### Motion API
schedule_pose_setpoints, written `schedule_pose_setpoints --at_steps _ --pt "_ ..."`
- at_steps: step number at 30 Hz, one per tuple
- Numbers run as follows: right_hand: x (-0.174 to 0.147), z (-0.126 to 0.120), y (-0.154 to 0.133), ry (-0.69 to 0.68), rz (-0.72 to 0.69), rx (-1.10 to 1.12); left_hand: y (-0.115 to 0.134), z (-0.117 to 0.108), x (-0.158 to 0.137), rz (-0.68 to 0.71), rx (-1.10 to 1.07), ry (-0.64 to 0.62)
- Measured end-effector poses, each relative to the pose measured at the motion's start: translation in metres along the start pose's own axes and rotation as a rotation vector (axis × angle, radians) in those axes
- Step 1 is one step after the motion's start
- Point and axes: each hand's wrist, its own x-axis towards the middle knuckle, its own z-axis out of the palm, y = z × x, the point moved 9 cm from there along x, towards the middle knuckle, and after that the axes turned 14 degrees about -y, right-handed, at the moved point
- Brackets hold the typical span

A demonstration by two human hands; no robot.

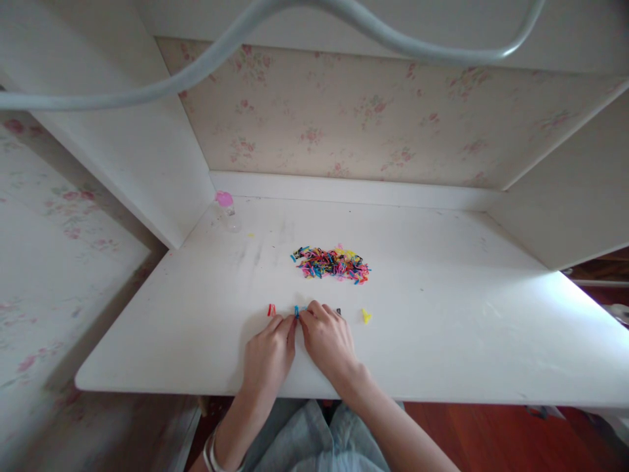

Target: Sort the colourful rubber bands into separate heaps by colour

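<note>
My left hand is closed, its fingertips pinched together at a small bunch of blue rubber bands on the table. Close against it, my right hand is closed too, thumb and forefinger meeting the same blue bands from the right. My fingers cover part of that bunch. A little red group of bands lies just left of my hands. Black bands show partly behind my right knuckles, and yellow bands rest farther right. Beyond my hands spreads a mixed, many-coloured pile of rubber bands.
A small clear bottle with a pink lid stands at the back left of the white table. White side panels and a flowered back wall enclose the table. A pale cable or tube crosses overhead.
</note>
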Motion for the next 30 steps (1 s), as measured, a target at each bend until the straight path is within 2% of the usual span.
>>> schedule_pose_setpoints --at_steps 5,12,18,24,30 --pt "-0.001 0.0 -0.003 -0.035 -0.038 0.001 -0.002 0.0 -0.002 -0.004 -0.002 0.016" --pt "-0.003 -0.004 0.003 0.019 -0.02 0.01 -0.004 0.0 -0.008 0.016 -0.008 0.05" --pt "0.002 -0.001 -0.011 -0.003 -0.124 -0.039 -0.008 0.0 -0.017 0.036 -0.015 0.094" --pt "0.003 -0.003 -0.012 -0.04 -0.11 -0.073 -0.01 0.0 -0.017 0.027 -0.007 0.111" --pt "-0.005 -0.011 -0.009 0.004 -0.102 -0.051 -0.009 -0.001 -0.017 0.047 -0.016 0.129"
